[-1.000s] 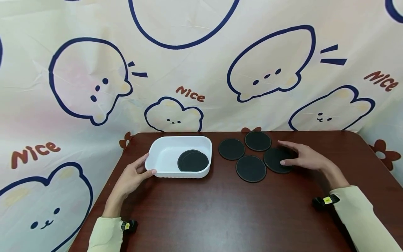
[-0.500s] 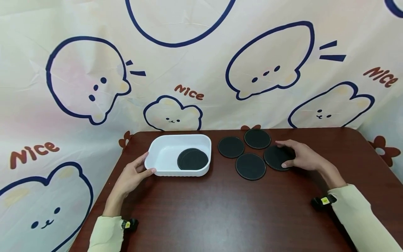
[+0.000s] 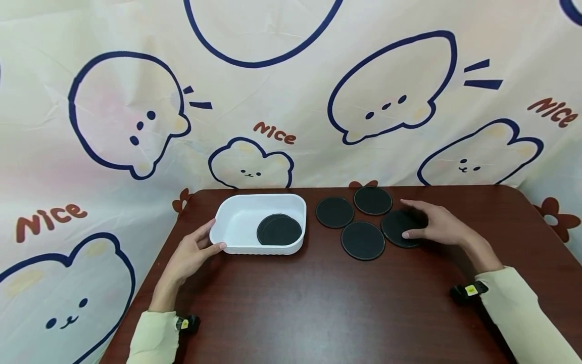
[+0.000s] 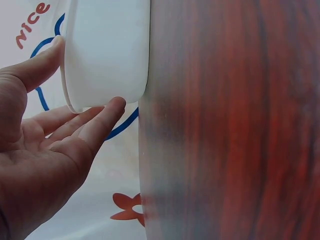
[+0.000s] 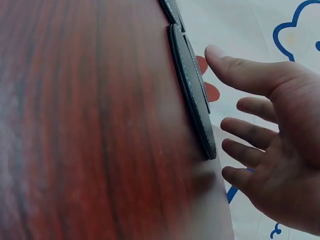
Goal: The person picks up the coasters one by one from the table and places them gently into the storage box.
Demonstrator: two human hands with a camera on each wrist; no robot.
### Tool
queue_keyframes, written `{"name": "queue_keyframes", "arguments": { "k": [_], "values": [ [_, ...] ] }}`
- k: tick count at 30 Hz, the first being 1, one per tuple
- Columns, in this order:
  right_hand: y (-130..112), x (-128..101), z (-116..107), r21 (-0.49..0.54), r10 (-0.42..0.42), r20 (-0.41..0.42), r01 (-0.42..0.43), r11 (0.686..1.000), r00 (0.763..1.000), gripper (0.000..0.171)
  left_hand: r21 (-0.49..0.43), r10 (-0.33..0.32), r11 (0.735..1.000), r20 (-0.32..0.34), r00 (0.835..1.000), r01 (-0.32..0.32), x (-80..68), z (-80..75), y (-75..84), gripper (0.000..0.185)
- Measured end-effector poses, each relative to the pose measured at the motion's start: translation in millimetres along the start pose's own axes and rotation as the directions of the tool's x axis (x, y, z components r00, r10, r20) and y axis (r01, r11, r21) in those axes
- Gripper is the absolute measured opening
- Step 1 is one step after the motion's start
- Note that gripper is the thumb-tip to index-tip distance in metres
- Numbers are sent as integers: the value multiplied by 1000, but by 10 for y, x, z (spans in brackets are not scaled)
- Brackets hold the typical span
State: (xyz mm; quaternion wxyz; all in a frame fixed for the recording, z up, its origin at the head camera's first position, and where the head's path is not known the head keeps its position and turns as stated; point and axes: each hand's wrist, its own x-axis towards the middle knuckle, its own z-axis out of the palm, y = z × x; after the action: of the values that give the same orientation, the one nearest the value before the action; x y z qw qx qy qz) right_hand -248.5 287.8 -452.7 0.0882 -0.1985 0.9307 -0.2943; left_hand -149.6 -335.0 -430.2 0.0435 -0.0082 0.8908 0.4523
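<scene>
In the head view my left hand (image 3: 193,253) holds the left end of a white plastic basin (image 3: 236,249), thumb at its front rim and fingers along the end wall. The left wrist view shows the fingertips touching the white wall (image 4: 107,55). A few round black coasters (image 3: 279,230) lie overlapped in the basin's right half. Above the rightmost coaster (image 3: 395,228) on the table hovers my right hand (image 3: 443,225), thumb and fingers spread. The right wrist view shows this hand apart from the stitched coasters (image 5: 190,90), with nothing gripped.
Several coasters lie flat and close together right of the basin, including a near one (image 3: 362,240), a left one (image 3: 334,212) and a far one (image 3: 372,200). A brown wooden table (image 3: 313,313) bears everything. A printed cloth (image 3: 313,167) hangs behind its far edge.
</scene>
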Motion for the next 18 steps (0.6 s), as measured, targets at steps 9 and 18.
{"name": "queue_keyframes", "arguments": {
  "k": [9,18],
  "values": [
    [-26,9,29,-42,11,69,-8,999,998,95,0,5,1000,2,1000,-5,-1,4,9,88],
    [-51,12,9,-20,-20,-30,19,1000,999,94,11,4,1000,-4,1000,-4,13,-9,-19,88]
  ]
}}
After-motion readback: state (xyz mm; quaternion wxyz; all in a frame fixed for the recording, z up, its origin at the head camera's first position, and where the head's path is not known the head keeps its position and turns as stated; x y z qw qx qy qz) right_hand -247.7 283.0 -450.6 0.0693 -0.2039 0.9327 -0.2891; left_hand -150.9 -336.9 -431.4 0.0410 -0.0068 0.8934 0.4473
